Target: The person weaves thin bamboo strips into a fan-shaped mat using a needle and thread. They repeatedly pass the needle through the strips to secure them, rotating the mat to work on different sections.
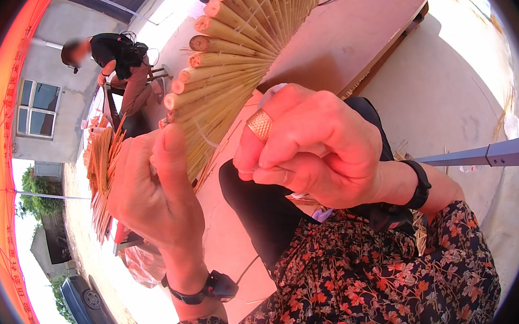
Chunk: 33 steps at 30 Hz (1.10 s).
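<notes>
Head view: stalks lie just beyond clenched left hand and right hand, contents unclear.

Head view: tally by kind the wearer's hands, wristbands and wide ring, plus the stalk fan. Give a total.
Bare hands (left hand, right hand): 2
Black wristbands: 2
Wide gold-coloured ring: 1
Fan-shaped spread of tan stalks: 1
Total: 6

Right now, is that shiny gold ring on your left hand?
No, the wide, textured gold ring is worn on the right hand.
</notes>
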Available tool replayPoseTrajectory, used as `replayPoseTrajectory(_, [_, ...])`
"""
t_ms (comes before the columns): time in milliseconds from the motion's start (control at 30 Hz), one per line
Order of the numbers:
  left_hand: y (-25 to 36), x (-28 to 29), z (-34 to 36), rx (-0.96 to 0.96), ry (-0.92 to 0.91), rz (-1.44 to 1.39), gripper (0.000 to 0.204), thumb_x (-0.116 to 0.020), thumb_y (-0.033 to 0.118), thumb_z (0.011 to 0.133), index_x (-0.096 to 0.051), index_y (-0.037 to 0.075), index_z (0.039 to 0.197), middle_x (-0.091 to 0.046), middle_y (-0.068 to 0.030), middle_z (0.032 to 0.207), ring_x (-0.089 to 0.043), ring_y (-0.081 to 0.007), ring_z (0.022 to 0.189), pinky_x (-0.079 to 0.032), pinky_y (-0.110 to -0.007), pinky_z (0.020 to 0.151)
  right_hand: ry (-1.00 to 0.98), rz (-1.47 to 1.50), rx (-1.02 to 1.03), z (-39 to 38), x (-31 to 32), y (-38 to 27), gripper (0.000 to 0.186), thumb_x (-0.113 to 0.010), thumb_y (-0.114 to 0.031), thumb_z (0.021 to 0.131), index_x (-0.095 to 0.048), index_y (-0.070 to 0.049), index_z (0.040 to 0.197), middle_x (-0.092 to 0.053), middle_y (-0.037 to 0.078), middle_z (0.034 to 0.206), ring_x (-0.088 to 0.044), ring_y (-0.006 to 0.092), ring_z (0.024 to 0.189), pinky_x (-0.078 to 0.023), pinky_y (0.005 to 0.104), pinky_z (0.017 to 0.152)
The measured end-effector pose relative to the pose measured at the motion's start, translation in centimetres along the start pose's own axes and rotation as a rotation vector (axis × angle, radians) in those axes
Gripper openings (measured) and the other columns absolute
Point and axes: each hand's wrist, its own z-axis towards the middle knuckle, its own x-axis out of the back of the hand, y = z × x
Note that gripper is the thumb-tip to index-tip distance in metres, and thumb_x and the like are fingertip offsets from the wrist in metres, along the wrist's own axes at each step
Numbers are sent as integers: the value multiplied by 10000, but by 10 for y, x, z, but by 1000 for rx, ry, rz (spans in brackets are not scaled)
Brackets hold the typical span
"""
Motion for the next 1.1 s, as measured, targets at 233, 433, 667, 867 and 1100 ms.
replayPoseTrajectory(233, [1,-3,1,55,3,-48,248,-700,202,991,-701,-23,887,-640,-49,746,-533,-123,654,-404,-267,587,203,288,-413,1,-17,0,97,-647,64,965,-592,39,1041,-648,94,967,-682,135,797,-561,255,691])
replayPoseTrajectory(433, [10,-4,1,136,31,-29,243,-698,194,994,-710,-22,883,-648,-45,747,-536,-114,653,-407,-266,587,305,462,-582,8,-31,4,90,-677,21,966,-602,37,1013,-661,73,907,-675,122,712,-585,259,642])
replayPoseTrajectory(667, [15,-6,0,117,15,-47,264,-689,209,1004,-711,-22,879,-646,-44,744,-532,-109,641,-405,-263,578,385,589,-649,11,-37,7,106,-695,-23,966,-612,26,1010,-684,81,859,-688,139,679,-598,269,609])
replayPoseTrajectory(867, [14,-7,-4,129,22,-64,256,-686,206,1006,-716,-17,884,-639,-39,735,-531,-107,638,-404,-263,576,424,656,-759,9,-40,3,127,-682,-46,979,-640,42,1060,-712,104,915,-710,157,700,-630,297,609])
replayPoseTrajectory(1100, [20,-8,-7,209,21,-102,267,-677,210,1012,-713,-16,875,-638,-39,735,-539,-98,631,-400,-255,572,448,712,-756,9,-43,1,166,-678,-106,988,-674,30,1084,-702,65,913,-685,107,698,-617,252,606])
